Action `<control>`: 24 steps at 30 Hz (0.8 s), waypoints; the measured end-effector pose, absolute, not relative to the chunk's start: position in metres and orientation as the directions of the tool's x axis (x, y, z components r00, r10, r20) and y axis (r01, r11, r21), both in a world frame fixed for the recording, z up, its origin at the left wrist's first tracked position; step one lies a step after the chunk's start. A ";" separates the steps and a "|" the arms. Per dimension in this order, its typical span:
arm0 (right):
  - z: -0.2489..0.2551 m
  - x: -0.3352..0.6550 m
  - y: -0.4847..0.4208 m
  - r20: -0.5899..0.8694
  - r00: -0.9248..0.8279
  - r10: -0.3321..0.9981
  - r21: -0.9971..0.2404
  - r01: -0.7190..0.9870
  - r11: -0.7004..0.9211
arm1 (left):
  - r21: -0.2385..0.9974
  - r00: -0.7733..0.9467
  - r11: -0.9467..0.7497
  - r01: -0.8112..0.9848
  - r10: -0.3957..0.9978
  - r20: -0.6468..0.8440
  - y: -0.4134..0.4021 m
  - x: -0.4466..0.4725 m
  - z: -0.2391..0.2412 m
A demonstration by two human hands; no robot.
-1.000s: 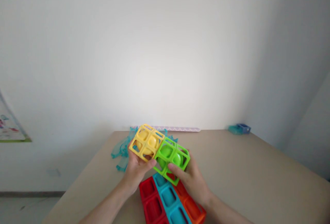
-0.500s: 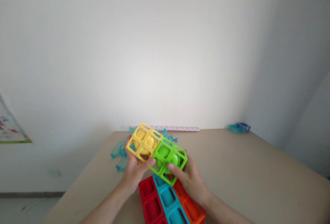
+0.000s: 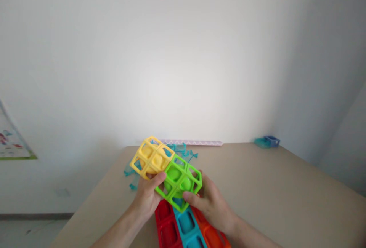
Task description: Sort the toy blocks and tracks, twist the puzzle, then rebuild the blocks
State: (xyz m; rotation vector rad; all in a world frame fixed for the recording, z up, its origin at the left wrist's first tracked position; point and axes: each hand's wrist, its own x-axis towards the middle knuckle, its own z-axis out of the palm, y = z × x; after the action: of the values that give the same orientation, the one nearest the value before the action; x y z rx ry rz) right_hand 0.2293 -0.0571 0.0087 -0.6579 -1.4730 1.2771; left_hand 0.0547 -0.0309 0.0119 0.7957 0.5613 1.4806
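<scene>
A yellow openwork block (image 3: 153,157) and a green openwork block (image 3: 179,182), each with rounded shapes inside, sit joined side by side and tilted in the air. My left hand (image 3: 149,194) grips them from below, its thumb lying near the seam. On the right end, my right hand (image 3: 210,202) is closed on the green block, thumb across its front face. Below them, a red block (image 3: 168,225), a light blue block (image 3: 188,225) and an orange block (image 3: 213,236) lie in a row at the table's near edge. The fingers behind the blocks are mostly hidden.
Clear turquoise plastic pieces (image 3: 133,187) lie on the table (image 3: 257,187) behind my hands. Along the wall rests a long pale purple strip (image 3: 191,142). A small blue box (image 3: 272,141) and a teal piece (image 3: 261,143) stand at the back right corner.
Both hands have shifted the joined yellow and green blocks to the left and slightly down. My left thumb has moved left along with them.
</scene>
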 end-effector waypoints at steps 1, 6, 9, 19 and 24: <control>0.011 0.229 -0.058 0.335 -0.335 0.880 -0.932 -0.257 0.257 | 0.757 0.039 -0.075 -0.649 0.991 0.132 -0.031 0.055 0.012; 0.019 0.234 -0.056 0.290 -0.408 0.866 -0.918 -0.375 0.131 | 0.690 -0.053 -0.072 -0.720 0.997 0.049 -0.022 0.042 0.017; 0.020 0.245 -0.046 0.202 -0.245 0.948 -0.872 -0.486 0.061 | 0.667 0.026 0.045 -0.744 0.999 -0.038 -0.013 0.019 0.023; 0.027 0.256 -0.042 0.064 -0.235 0.970 -0.942 -0.334 -0.019 | 0.809 0.729 0.452 -0.375 0.683 -0.044 -0.011 -0.001 0.019; 0.022 0.245 -0.053 0.096 -0.465 0.880 -0.972 -0.236 -0.018 | 0.833 0.788 0.474 -0.284 0.611 -0.079 -0.017 0.002 0.018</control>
State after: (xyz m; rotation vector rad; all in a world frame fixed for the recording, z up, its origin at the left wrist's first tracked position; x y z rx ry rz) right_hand 0.2447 -0.0530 0.0217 -0.7248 -1.3847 1.6278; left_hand 0.0017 -0.0166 0.0181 0.9261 0.3947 0.5648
